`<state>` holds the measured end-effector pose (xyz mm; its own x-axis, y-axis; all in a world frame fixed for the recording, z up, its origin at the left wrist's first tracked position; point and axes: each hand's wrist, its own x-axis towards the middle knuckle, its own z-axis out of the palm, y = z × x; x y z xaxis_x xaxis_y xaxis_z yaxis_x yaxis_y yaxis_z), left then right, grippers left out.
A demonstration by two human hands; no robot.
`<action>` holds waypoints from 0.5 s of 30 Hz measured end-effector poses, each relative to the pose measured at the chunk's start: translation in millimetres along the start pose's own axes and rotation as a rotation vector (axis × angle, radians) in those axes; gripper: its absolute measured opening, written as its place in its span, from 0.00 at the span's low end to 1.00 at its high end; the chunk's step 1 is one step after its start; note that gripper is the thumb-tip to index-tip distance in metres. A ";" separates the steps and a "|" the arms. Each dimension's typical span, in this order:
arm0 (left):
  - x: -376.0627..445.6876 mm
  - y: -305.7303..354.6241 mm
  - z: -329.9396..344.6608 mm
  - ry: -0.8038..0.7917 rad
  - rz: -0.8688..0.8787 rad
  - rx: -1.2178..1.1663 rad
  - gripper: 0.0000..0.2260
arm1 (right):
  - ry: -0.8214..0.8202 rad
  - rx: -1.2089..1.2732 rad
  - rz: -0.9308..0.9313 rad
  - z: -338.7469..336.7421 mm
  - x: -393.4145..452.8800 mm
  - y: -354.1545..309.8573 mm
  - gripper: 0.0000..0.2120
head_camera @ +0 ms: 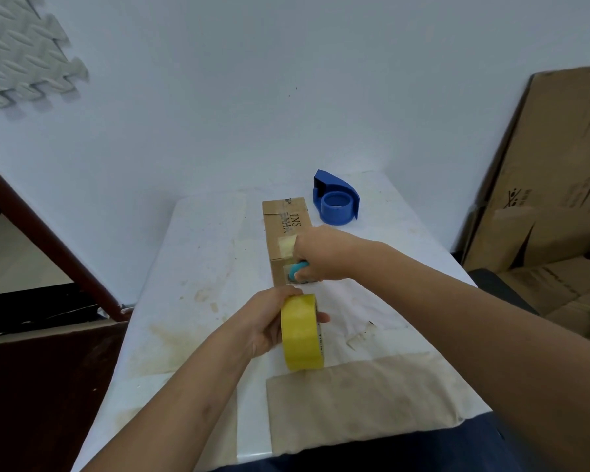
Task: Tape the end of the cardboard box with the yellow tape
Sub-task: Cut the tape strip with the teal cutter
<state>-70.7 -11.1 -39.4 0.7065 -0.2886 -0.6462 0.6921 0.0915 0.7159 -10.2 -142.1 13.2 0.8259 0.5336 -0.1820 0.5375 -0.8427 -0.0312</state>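
A long narrow cardboard box [286, 223] lies on the white table [191, 267], its near end facing me. A strip of yellow tape [288, 246] sticks across the box top near that end. My left hand [269, 321] holds the yellow tape roll [302, 332] upright just in front of the box end. My right hand [321, 253] rests on the box's near right corner and grips a small teal-handled tool [298, 268], held against the box end. The tool's tip is hidden by my fingers.
A blue tape dispenser [336, 199] stands beyond the box at the back right. A sheet of brown paper [361, 403] lies on the near table edge. Flattened cardboard boxes [542, 185] lean against the wall at right. A dark wooden frame [48, 233] stands left.
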 end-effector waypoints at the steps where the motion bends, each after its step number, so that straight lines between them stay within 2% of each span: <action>1: -0.3 0.0 0.3 0.000 0.002 -0.005 0.18 | 0.000 -0.010 -0.002 0.2 0.1 -2.1 0.15; 7: 0.4 -0.6 -0.4 -0.002 0.017 -0.028 0.18 | 0.026 -0.076 -0.053 -1.7 -1.2 -11.0 0.15; 15: -0.2 -0.4 -0.2 0.003 0.018 -0.015 0.18 | -0.061 -0.109 -0.037 -11.3 -1.8 -11.6 0.16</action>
<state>-71.1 -10.9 -39.6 0.7192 -0.2843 -0.6340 0.6815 0.1106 0.7234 -16.0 -132.4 25.0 0.7950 0.5560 -0.2425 0.5855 -0.8078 0.0676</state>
